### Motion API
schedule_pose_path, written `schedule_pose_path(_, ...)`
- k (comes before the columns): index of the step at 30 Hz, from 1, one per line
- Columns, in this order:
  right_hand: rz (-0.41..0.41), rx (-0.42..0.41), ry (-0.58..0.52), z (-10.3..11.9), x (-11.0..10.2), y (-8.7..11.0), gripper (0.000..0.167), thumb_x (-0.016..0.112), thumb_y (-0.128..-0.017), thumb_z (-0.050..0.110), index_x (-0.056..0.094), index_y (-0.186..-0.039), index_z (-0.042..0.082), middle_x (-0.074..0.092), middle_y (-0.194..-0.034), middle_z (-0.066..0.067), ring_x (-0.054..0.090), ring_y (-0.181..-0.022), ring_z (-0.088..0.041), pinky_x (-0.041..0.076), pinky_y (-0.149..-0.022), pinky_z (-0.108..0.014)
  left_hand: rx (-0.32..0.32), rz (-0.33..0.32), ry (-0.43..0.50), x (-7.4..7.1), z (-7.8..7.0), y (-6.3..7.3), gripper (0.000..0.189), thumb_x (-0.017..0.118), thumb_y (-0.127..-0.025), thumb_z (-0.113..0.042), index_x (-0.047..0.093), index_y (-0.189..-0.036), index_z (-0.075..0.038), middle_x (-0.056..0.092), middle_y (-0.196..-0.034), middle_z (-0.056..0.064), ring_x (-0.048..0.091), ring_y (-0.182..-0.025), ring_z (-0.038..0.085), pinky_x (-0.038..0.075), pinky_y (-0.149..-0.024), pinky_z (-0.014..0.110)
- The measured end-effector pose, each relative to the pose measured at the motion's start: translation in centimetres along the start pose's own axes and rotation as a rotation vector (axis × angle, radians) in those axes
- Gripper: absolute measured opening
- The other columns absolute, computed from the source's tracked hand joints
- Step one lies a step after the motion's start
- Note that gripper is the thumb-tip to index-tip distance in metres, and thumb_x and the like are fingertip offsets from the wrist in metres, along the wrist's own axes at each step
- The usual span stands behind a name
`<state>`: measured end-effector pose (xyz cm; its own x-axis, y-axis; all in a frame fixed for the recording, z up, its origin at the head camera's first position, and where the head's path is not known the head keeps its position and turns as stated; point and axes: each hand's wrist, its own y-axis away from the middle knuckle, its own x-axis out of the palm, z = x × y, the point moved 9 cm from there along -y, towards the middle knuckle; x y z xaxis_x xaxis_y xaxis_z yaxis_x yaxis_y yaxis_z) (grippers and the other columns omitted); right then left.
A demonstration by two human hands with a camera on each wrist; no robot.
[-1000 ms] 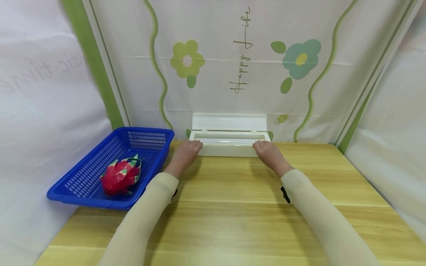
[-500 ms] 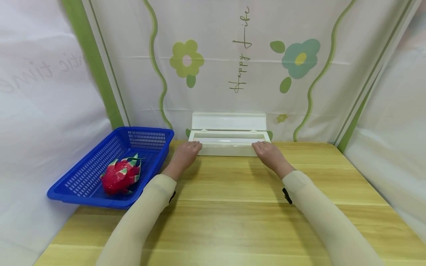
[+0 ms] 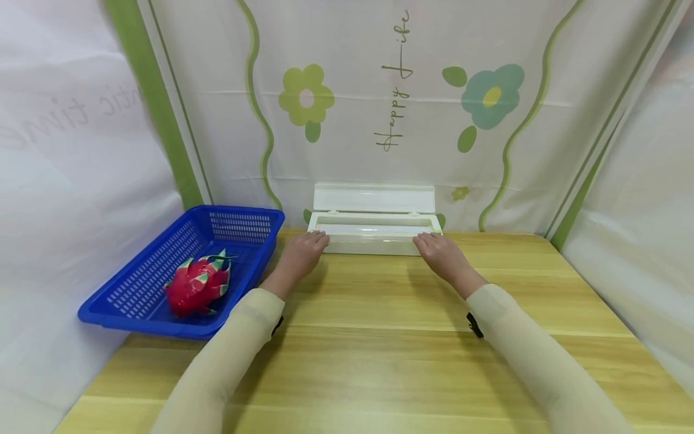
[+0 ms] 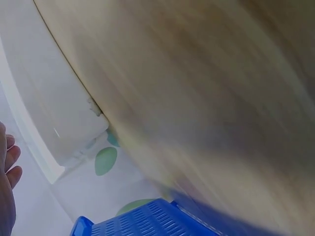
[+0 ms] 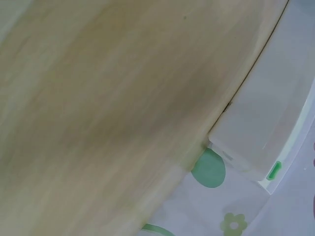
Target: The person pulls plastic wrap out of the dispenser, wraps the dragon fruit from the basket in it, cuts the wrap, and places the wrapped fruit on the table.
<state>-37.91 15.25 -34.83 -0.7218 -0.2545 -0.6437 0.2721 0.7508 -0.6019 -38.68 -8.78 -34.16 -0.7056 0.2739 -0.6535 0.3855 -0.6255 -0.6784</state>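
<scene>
A long white plastic-wrap dispenser (image 3: pixel 374 246) stands at the back of the table, its lid (image 3: pixel 374 198) raised on hinges behind it. A white roll (image 3: pixel 374 229) shows inside. A clear, glossy strip of plastic wrap (image 3: pixel 371 239) runs along the front top edge between both hands. My left hand (image 3: pixel 303 248) pinches its left end with curled fingers at the dispenser's left front corner. My right hand (image 3: pixel 439 253) does likewise at the right corner. In the left wrist view, left fingertips (image 4: pixel 14 156) show beside the dispenser's rim. The thumbs are hidden in the head view.
A blue perforated basket (image 3: pixel 135 325) stands at the left of the wooden table (image 3: pixel 368 349), holding a red dragon fruit (image 3: pixel 197 286) with green tips. A white curtain (image 3: pixel 352 138) with printed flowers rises right behind the dispenser; more white cloth hangs at both sides.
Both hands stay at the dispenser's front corners, with the forearms and wrists shifted slightly outward. The clear strip between the hands has shifted slightly. Dispenser, lid and basket stay in place.
</scene>
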Motion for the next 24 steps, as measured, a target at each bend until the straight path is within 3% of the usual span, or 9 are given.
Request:
schedule_pose_path(10, -0.060, -0.020, 0.007, 0.4, -1.3, 0.1, 0.028, 0.073, -0.074, -0.014, 0.063, -0.100, -0.011, 0.070, -0.093, -0.022, 0.069, -0.083, -0.034, 0.057, -0.074, -0.043, -0.028, 0.028, -0.013, -0.9, -0.5, 0.1, 0.008, 0.066, -0.087, 0.003, 0.067, -0.093, -0.001, 0.072, -0.101, 0.013, 0.069, -0.092, 0.027, 0.055, -0.081, 0.037)
schedule_pose_path(18, -0.062, -0.033, 0.010, 0.8, -2.0, 0.2, 0.028, 0.071, -0.075, -0.012, 0.064, -0.102, -0.012, 0.070, -0.094, -0.022, 0.070, -0.082, -0.033, 0.057, -0.075, -0.041, -0.027, -0.031, 0.009, -2.3, -1.0, 0.8, 0.020, 0.063, -0.080, 0.013, 0.069, -0.096, 0.002, 0.071, -0.101, 0.015, 0.068, -0.094, 0.031, 0.054, -0.084, 0.040)
schedule_pose_path(24, -0.107, -0.060, 0.000, 1.3, -3.1, 0.3, 0.026, 0.071, -0.075, -0.013, 0.063, -0.100, -0.013, 0.069, -0.092, -0.022, 0.069, -0.080, -0.033, 0.057, -0.072, -0.041, -0.013, -0.040, -0.011, -2.9, -1.7, 1.1, 0.020, 0.063, -0.082, 0.012, 0.069, -0.098, 0.003, 0.071, -0.101, 0.016, 0.068, -0.094, 0.029, 0.054, -0.084, 0.040)
